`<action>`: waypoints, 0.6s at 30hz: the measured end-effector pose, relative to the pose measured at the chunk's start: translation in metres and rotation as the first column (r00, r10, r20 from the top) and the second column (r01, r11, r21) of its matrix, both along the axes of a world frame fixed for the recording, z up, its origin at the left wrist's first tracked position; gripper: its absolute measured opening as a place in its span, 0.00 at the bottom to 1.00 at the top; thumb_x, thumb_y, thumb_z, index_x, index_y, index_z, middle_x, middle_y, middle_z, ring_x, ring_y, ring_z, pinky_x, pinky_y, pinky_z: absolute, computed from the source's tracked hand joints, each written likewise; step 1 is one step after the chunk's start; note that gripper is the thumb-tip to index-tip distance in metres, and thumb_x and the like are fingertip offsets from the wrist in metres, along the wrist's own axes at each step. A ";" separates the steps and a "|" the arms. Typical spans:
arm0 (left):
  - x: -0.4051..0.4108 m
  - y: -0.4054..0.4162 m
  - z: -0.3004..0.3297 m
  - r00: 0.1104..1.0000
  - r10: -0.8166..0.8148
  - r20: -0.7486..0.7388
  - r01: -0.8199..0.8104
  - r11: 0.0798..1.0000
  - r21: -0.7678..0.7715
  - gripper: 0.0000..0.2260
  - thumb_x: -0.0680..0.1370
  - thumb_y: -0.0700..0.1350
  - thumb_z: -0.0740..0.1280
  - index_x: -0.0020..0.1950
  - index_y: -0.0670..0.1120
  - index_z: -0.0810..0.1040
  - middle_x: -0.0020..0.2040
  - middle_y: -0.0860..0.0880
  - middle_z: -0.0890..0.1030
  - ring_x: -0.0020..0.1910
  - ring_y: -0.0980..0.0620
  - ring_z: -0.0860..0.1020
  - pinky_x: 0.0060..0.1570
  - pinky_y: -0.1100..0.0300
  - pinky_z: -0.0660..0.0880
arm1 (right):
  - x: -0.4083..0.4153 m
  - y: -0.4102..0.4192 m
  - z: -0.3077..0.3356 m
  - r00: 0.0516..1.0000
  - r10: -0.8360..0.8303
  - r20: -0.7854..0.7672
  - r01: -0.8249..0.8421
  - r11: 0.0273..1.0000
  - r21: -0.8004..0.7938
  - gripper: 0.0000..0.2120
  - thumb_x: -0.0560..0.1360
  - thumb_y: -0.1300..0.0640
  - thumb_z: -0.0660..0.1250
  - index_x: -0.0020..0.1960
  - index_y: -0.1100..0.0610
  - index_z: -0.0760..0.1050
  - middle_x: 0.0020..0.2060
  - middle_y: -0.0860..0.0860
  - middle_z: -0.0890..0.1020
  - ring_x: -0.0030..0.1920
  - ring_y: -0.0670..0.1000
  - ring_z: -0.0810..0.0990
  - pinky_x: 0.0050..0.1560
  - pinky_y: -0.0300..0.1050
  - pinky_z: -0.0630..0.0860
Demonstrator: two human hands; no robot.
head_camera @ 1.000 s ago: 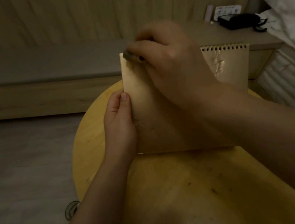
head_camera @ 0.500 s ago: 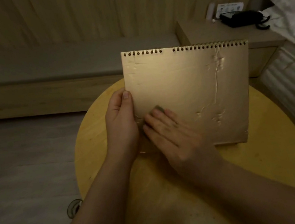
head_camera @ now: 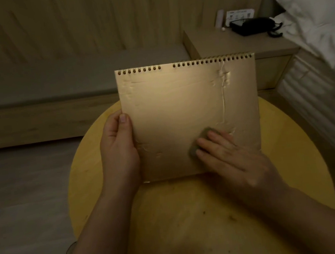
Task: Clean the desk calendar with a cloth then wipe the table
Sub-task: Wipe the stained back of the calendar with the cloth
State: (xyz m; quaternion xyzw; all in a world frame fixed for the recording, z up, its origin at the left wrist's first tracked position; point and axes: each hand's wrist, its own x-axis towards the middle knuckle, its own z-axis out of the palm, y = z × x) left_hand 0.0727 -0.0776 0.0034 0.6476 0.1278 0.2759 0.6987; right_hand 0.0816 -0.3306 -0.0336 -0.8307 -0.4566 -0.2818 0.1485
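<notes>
Dim light falls over a round yellow wooden worktop (head_camera: 291,154) with a bed (head_camera: 316,15) to the right and a bedside shelf carrying a black telephone (head_camera: 253,25).

Standing near-upright on the worktop's far half is the desk calendar (head_camera: 181,108), its blank tan cover facing the camera and its wire spiral along the top edge. The left hand (head_camera: 119,149) clamps its left edge, thumb on the front face, fingers hidden behind. The right hand (head_camera: 232,157) lies flat with fingers together, pressing a small grey-green cloth (head_camera: 199,142) against the lower right part of the cover.

Judging by the ripples and the long raised crease down its right side, the cover is light card that dents easily, stiff enough to stand but likely to buckle under hard rubbing. A grip on a side edge, clear of the spiral, looks right, with the bottom edge braced on the worktop. The cloth seems soft and wadded, though the gloom makes its texture uncertain.

No containers show here.
</notes>
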 end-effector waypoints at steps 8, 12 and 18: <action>-0.001 -0.005 0.006 1.000 0.012 0.010 -0.013 1.000 0.009 0.15 0.84 0.53 0.60 0.47 0.67 0.83 0.48 0.60 0.85 0.47 0.62 0.81 0.43 0.66 0.77 | 0.006 -0.062 -0.001 0.968 -0.243 -0.057 0.244 0.970 0.002 0.23 0.76 0.69 0.71 0.70 0.68 0.76 0.71 0.67 0.76 0.73 0.68 0.75 0.74 0.66 0.70; 0.000 -0.004 0.003 1.000 0.021 -0.003 -0.021 1.000 -0.021 0.14 0.84 0.54 0.60 0.47 0.66 0.84 0.50 0.56 0.85 0.50 0.56 0.81 0.50 0.57 0.77 | -0.005 -0.029 -0.007 0.985 -0.157 -0.065 0.156 0.988 -0.020 0.18 0.82 0.65 0.63 0.70 0.67 0.77 0.71 0.66 0.76 0.74 0.68 0.73 0.72 0.70 0.74; 0.001 -0.004 0.003 1.000 0.021 -0.011 -0.022 0.999 -0.026 0.14 0.84 0.53 0.60 0.46 0.66 0.84 0.47 0.59 0.86 0.48 0.60 0.81 0.48 0.59 0.77 | -0.025 0.059 -0.008 0.994 0.098 -0.042 -0.095 0.993 0.066 0.17 0.87 0.63 0.57 0.68 0.64 0.81 0.70 0.61 0.80 0.74 0.62 0.75 0.78 0.61 0.70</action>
